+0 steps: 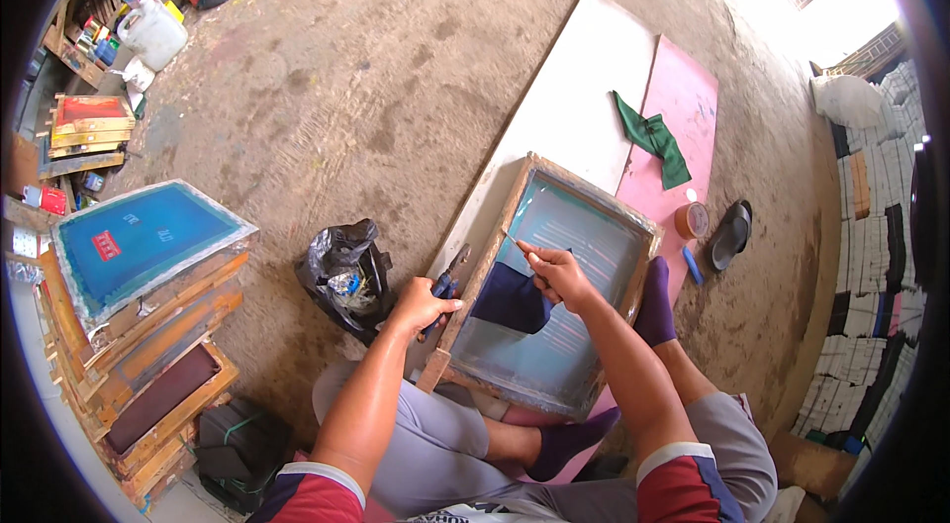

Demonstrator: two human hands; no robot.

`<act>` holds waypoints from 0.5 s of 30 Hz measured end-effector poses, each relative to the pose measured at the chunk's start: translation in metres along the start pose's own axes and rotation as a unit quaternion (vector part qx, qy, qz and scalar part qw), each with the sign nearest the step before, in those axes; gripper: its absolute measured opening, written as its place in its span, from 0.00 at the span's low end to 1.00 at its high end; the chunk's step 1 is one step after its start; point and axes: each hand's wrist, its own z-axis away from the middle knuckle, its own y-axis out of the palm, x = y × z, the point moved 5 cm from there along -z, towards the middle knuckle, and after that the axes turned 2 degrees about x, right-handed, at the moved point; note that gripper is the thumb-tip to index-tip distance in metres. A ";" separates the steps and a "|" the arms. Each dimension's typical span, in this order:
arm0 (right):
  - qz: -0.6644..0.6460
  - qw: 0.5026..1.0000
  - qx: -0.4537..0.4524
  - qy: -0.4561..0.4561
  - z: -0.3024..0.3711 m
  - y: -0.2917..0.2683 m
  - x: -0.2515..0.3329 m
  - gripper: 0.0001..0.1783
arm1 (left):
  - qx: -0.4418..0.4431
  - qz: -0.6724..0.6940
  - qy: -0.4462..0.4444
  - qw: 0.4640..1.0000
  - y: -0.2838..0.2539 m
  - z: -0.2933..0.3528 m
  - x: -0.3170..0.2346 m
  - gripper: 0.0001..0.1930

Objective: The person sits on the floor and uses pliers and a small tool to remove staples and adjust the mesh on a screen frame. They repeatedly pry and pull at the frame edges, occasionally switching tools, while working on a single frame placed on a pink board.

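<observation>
A wooden screen-printing frame (648, 228) with a blue-grey mesh lies tilted across my legs and the boards. My left hand (424, 307) is closed around a pair of pliers (453, 271) with dark blue handles, just outside the frame's left rail; their jaws point away from me. My right hand (557, 276) is over the mesh, fingers pinched on a thin, slim tool (512, 238) whose tip reaches toward the left rail; its exact kind is unclear. A folded navy cloth (510, 303) lies on the mesh below my right hand.
Left of the frame sits a black plastic bag (346, 271) with scraps. Stacked screens (158, 236) stand at far left. Beyond the frame, white (579, 88) and pink boards (683, 93) carry a green cloth (653, 139). A tape roll (692, 219) and sandals (730, 236) lie right.
</observation>
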 end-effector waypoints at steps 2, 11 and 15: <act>0.065 0.996 -0.019 -0.050 -0.003 0.002 0.002 0.24 | 0.004 -0.014 0.003 1.000 0.000 -0.002 0.000 0.10; 0.121 0.987 -0.094 -0.050 0.017 0.008 0.015 0.20 | 0.011 -0.004 -0.002 1.000 0.000 0.000 0.001 0.11; 0.285 0.934 -0.178 -0.119 0.035 0.018 0.046 0.19 | 0.005 -0.009 -0.001 1.000 -0.004 -0.001 0.006 0.11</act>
